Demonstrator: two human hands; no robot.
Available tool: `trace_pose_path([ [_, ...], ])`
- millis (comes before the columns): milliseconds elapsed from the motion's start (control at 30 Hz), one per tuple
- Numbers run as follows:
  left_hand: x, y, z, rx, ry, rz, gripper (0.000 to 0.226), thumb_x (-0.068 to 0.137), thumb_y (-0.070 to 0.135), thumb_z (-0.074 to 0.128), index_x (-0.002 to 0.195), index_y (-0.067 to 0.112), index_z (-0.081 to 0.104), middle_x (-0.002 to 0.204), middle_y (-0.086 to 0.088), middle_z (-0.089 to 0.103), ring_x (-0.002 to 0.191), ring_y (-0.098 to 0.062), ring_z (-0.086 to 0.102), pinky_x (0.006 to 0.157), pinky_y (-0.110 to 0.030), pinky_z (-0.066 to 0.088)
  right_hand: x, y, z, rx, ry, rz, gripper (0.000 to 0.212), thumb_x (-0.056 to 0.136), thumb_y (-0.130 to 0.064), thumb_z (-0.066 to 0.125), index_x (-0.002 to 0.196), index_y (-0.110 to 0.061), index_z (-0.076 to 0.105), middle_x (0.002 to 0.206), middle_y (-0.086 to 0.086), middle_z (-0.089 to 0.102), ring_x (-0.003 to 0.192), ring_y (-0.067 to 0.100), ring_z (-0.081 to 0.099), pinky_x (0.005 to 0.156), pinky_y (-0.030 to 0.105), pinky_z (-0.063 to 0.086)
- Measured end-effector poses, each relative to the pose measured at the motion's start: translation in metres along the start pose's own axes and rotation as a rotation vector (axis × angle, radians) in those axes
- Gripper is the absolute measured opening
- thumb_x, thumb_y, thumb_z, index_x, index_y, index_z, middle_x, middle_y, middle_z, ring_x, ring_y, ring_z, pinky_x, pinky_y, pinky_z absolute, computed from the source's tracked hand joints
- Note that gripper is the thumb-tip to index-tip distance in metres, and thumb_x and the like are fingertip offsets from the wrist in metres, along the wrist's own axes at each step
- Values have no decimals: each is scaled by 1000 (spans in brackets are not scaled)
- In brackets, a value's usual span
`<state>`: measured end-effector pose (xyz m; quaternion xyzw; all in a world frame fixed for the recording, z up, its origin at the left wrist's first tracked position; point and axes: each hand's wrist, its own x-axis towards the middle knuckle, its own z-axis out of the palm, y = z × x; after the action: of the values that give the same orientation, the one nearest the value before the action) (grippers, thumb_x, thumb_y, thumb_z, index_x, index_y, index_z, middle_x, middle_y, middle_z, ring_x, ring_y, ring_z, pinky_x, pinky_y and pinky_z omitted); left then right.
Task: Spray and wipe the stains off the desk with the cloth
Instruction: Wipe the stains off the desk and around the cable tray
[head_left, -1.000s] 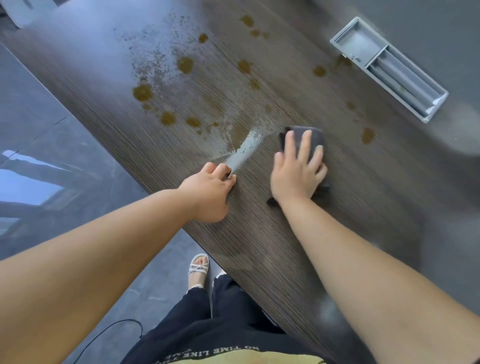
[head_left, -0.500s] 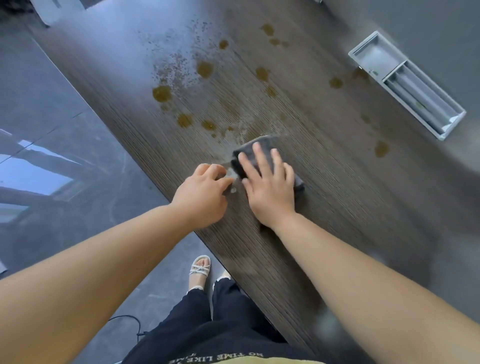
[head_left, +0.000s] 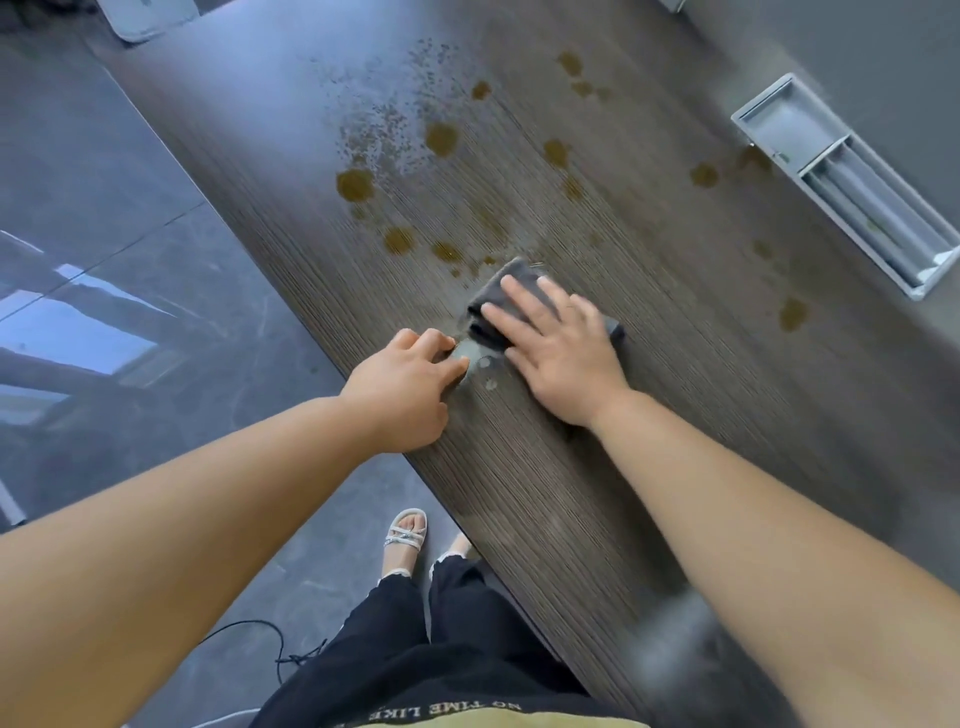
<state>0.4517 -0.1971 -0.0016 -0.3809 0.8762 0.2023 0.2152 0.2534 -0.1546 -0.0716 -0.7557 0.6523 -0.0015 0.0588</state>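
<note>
From the head view: right hand spread flat, fingers wide, pressing down on the folded grey cloth rather than clutching it, probably so the whole palm drives the wipe. Left hand curled loosely into a narrow, empty grip, knuckles resting on the table just beside the cloth, near the front edge, apparently as a brace. Between the two hands, a small pale wet patch with a few droplets. Cloth lying at the near end of the mess, its far corner touching the lowest of the brown stains, most of which spread away toward the far side, with fine speckling beyond. Likely only early in the wiping, judging by how many spots remain. No spray bottle visible anywhere (possibly out of frame). Plenty of bare wood ahead and to the right for long strokes; limits set by the table's front edge just left of the bracing hand and by the recessed grey cable tray well to the right, with one stain touching its rim.
</note>
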Motion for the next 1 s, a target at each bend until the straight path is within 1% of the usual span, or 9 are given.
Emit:
trace_pose_path([
  [133, -1, 3, -1, 14, -17, -4, 56, 92, 31, 45, 145, 26, 26, 150, -1, 17, 131, -26, 23, 102, -34, 37, 20, 17, -10, 78, 75, 648, 50, 101, -40, 29, 150, -35, 20, 161, -3, 7, 145, 31, 12, 112, 50, 16],
  [200, 0, 5, -1, 7, -16, -11, 57, 92, 30, 45, 146, 25, 25, 149, -1, 18, 130, -26, 23, 100, -35, 40, 29, -9, -12, 115, 62, 802, 51, 102, -40, 28, 151, -35, 15, 161, -1, 2, 145, 32, 6, 112, 53, 13],
  [367, 1, 6, -2, 6, -23, -24, 59, 92, 30, 44, 147, 26, 22, 148, 0, 19, 130, -25, 23, 95, -34, 40, 17, -18, -4, 23, -16, 59, 54, 94, -44, 26, 145, -31, 38, 155, 5, 29, 137, 40, 31, 105, 54, 26],
  [433, 0, 5, -3, 11, -25, -20, 57, 92, 29, 44, 146, 25, 24, 146, -1, 20, 129, -26, 24, 94, -34, 41, 19, 11, -7, 31, -17, 103, 53, 95, -45, 26, 146, -34, 35, 157, 1, 24, 141, 35, 26, 108, 51, 22],
  [600, 1, 8, -3, 5, -22, -29, 54, 91, 28, 46, 143, 22, 30, 143, -3, 24, 126, -27, 26, 94, -36, 44, 35, 2, -12, 133, 67, 790, 50, 102, -40, 27, 151, -35, 16, 161, -2, 3, 145, 31, 7, 113, 52, 11],
  [767, 5, 9, -5, -65, -28, -60, 49, 93, 33, 44, 140, 22, 36, 142, -3, 26, 126, -27, 27, 97, -39, 42, -18, -5, 1, 2, 39, 102, 49, 96, -40, 32, 142, -27, 42, 153, 6, 34, 134, 40, 37, 101, 54, 33],
  [800, 5, 10, -6, -87, -21, -71, 47, 94, 32, 43, 139, 22, 37, 142, -3, 27, 126, -27, 27, 96, -39, 43, -27, 15, 1, -20, 34, 94, 48, 96, -40, 33, 142, -27, 43, 152, 5, 35, 133, 39, 38, 100, 54, 35],
  [933, 6, 22, -2, -150, 24, -122, 45, 94, 33, 42, 137, 20, 39, 143, -2, 27, 128, -28, 25, 94, -40, 42, -39, 55, -10, 65, 72, 826, 50, 102, -38, 30, 150, -33, 20, 161, -1, 10, 144, 32, 15, 111, 53, 19],
  [1000, 7, 36, 2, -156, 81, -138, 47, 93, 33, 44, 138, 18, 39, 144, -4, 27, 130, -29, 23, 99, -39, 36, -34, 31, -11, 91, 67, 979, 52, 102, -38, 28, 152, -33, 14, 161, -1, 3, 145, 32, 8, 112, 53, 14],
])
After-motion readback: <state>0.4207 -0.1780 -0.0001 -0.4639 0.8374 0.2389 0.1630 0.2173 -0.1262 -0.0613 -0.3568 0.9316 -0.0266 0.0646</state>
